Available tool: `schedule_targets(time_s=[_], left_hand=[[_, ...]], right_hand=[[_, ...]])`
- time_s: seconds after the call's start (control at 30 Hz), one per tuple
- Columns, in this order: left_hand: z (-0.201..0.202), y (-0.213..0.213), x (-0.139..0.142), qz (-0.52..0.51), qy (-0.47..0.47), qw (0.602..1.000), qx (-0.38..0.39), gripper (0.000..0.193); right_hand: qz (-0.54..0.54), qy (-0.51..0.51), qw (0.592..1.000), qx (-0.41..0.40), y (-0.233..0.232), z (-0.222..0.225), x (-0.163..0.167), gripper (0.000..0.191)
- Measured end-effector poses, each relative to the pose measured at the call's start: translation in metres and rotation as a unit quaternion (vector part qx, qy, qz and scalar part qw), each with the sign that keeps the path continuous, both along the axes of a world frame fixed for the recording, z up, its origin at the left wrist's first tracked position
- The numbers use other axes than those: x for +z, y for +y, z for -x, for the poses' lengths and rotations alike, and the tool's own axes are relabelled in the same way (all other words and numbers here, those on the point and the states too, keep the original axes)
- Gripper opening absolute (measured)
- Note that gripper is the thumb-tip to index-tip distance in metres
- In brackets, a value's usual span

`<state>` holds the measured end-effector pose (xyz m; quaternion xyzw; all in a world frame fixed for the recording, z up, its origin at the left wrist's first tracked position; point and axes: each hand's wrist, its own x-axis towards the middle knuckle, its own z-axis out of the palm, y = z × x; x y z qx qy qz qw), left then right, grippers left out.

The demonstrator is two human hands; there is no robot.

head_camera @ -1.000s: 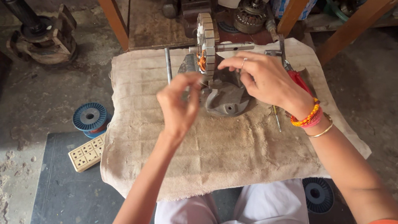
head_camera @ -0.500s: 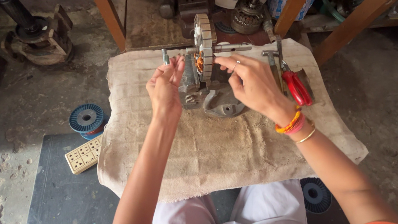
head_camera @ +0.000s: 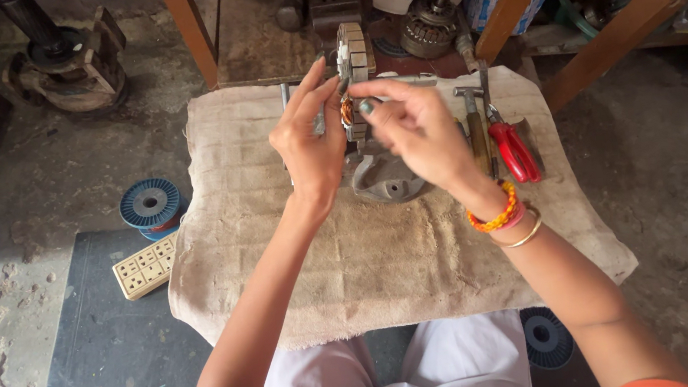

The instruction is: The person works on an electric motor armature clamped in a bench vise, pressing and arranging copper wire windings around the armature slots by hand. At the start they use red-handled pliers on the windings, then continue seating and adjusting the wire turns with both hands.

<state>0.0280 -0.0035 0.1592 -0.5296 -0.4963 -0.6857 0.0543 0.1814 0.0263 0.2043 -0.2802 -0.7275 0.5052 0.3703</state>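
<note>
A slotted motor stator core (head_camera: 355,54) stands on edge on a grey cast motor housing (head_camera: 384,178), with copper winding wire (head_camera: 346,112) showing at its left face. My left hand (head_camera: 309,141) is raised at the core's left side, fingers extended and touching near the copper wire. My right hand (head_camera: 418,132) reaches across the core from the right, its fingertips pinched at the copper wire. Both hands hide the core's lower part. All this rests on a beige cloth (head_camera: 299,251) spread over a low stand.
Red-handled pliers (head_camera: 515,150) and a hammer (head_camera: 474,129) lie on the cloth to the right. A blue wire spool (head_camera: 150,206) and a white socket strip (head_camera: 145,266) sit on the floor at left. Another spool (head_camera: 548,337) lies near my right knee. Wooden shelf legs and motor parts stand behind.
Both hands have risen from the grey housing to the upper part of the stator core, and the fingertips now meet at the copper wire.
</note>
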Motion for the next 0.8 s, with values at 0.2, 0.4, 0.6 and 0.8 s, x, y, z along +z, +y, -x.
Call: schedule_targets(time_s=[0.2,0.4,0.6,0.8], left_hand=[[0.005,-0.002,-0.004,0.034,0.034,0.998,-0.030,0.027],[0.012,0.005,-0.018,0.036,0.023,0.997,-0.068,0.031],[0.019,-0.004,-0.032,0.017,0.056,0.997,-0.046,0.035],[-0.015,-0.022,-0.036,0.011,0.379,0.925,-0.031,0.050]], right_hand=[[-0.241,-0.078,0.959,-0.123,0.018,-0.013,0.004,0.017],[-0.436,-0.159,0.868,-0.178,0.037,-0.026,-0.023,0.021],[-0.337,-0.149,0.910,-0.191,0.046,-0.052,-0.068,0.028],[-0.235,-0.120,0.952,-0.158,0.016,-0.067,-0.080,0.024]])
